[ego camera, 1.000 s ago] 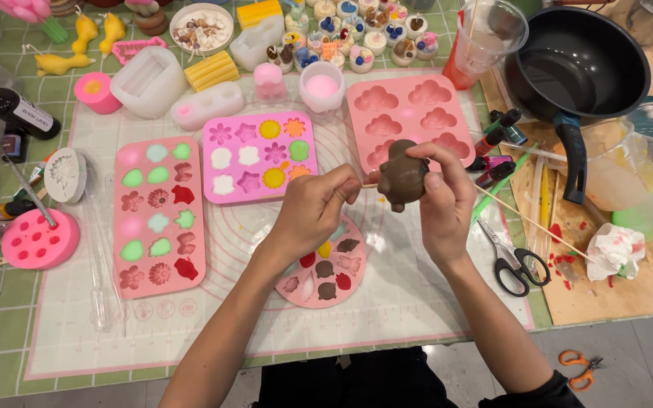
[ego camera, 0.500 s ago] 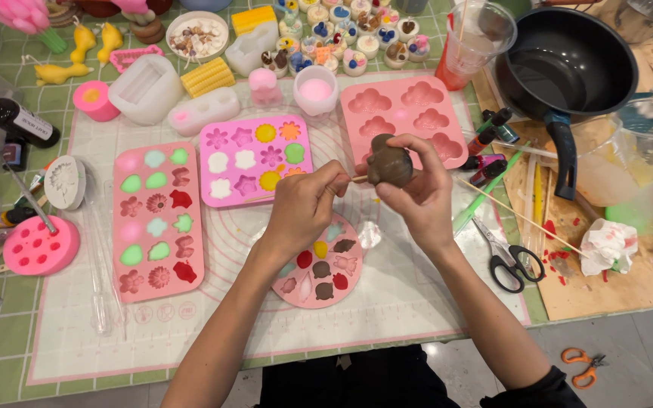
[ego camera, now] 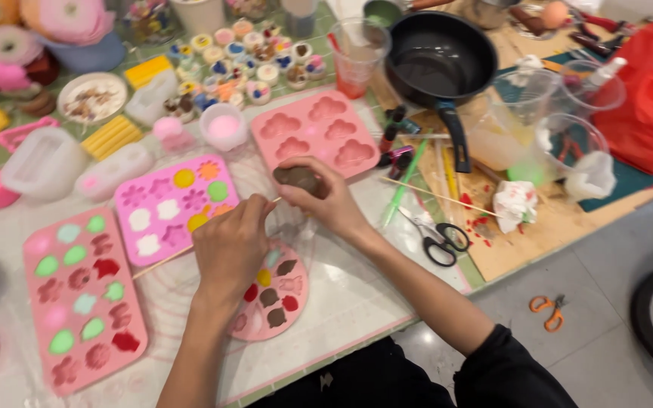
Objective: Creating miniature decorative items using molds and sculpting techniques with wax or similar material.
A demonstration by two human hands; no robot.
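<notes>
Your right hand (ego camera: 334, 200) is raised above the table with fingers curled around a small brown lump (ego camera: 297, 178), pinching it firmly. Your left hand (ego camera: 230, 245) sits just beside it, fingers closed on a thin wooden stick (ego camera: 162, 262) whose tip points at the lump.

Below the hands lies a round pink mould (ego camera: 275, 296) with brown, red and yellow fills. To its left, 1 long pink mould (ego camera: 85, 302) holds green, white and red shapes; 1 magenta mould (ego camera: 171, 205) holds white, yellow, orange and green flowers. The black pan (ego camera: 436, 60) looks empty.

Compared with 0.5 s ago, both hands keep the same grip; the view has swung right.
</notes>
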